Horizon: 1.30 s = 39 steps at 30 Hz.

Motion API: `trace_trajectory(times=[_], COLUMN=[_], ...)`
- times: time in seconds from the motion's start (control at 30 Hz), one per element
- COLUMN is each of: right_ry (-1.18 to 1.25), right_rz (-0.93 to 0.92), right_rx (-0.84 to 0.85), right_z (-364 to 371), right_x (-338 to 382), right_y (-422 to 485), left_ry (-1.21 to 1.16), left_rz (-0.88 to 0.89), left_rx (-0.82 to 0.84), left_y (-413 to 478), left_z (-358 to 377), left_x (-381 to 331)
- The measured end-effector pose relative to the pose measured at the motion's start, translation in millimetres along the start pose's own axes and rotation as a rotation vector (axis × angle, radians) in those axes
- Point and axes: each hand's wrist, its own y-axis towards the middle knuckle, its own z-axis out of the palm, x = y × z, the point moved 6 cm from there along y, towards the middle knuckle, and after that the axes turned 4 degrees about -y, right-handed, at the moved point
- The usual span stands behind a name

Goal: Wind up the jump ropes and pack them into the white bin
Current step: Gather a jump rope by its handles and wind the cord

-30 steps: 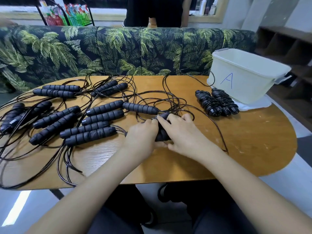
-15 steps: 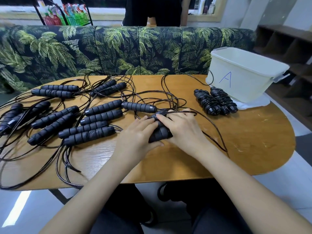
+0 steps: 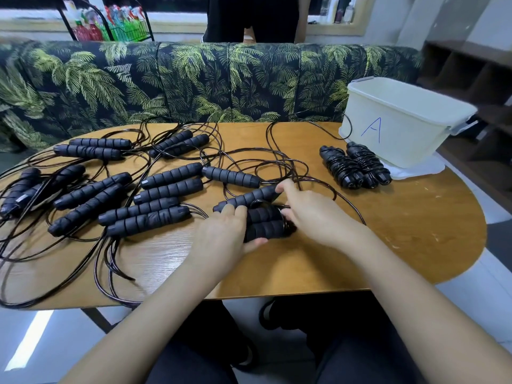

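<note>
One white bin (image 3: 401,139), two wound bundles (image 3: 342,167), one half-wound rope (image 3: 263,223), about seven loose ropes (image 3: 169,191)

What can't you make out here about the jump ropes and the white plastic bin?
- Inside of the white plastic bin: head view, its near wall hides it.
- Turns of thin black cord on the black foam handles gripped by the left hand: head view, the right hand covers them.
- Leftmost rope: head view, left edge cuts its cord.
</note>
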Motion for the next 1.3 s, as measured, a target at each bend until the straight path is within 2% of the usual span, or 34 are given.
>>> trace_trajectory(times=[0.07,0.17,0.27,0.4,0.57,0.63,0.73,0.83,0.9,0.97,1.03,1.1,1.17,1.23,1.3], right_ry=[0.116,0.229,0.073,-0.015,0.156,0.244,0.626,1.031,1.107,1.029,0.901,0.762,0.583,0.329,0.072], right_rz=[0.053,0.1,0.092,0.127,0.206,0.204,0.14,0.056,0.017,-0.004,-0.018,-0.061,-0.211,-0.292,-0.346], right_rx=[-0.073,-0.17,-0.245,-0.319,-0.428,-0.475,-0.421,-0.23,-0.146,-0.065,0.039,0.151,0.236,0.311,0.295], right_z=[-5,-11,-20,-27,-24,-17,2,13,15,15,5,-8,-20,-19,-20], right_x=[-5,-2,5,9,4,2,-6,-6,-6,-9,-12,-13,-6,1,2], right_y=[0,-2,-7,-13,-17,-18,-13,-6,2,11,15,16,19,27,35], left_ry=[0.036,0.046,-0.024,-0.255,-0.543,-0.753,-1.177,-1.536,-1.689,-1.743,-1.637,-1.408,-1.132,-0.724,-0.324], left_rz=[-0.006,-0.096,-0.175,-0.27,-0.372,-0.424,-0.5,-0.546,-0.459,-0.34,-0.185,-0.035,0.111,0.305,0.442], left_rx=[-0.055,-0.037,-0.035,-0.114,-0.258,-0.279,-0.214,-0.055,0.091,0.229,0.318,0.418,0.497,0.461,0.363], left_y=[0,5,9,14,20,23,28,29,30,31,29,26,26,30,34], left_z=[-8,-17,-21,-24,-31,-30,-21,-14,-14,-17,-25,-37,-52,-66,-77], left_x=[-5,-8,-6,8,27,34,39,28,15,8,12,17,20,14,3])
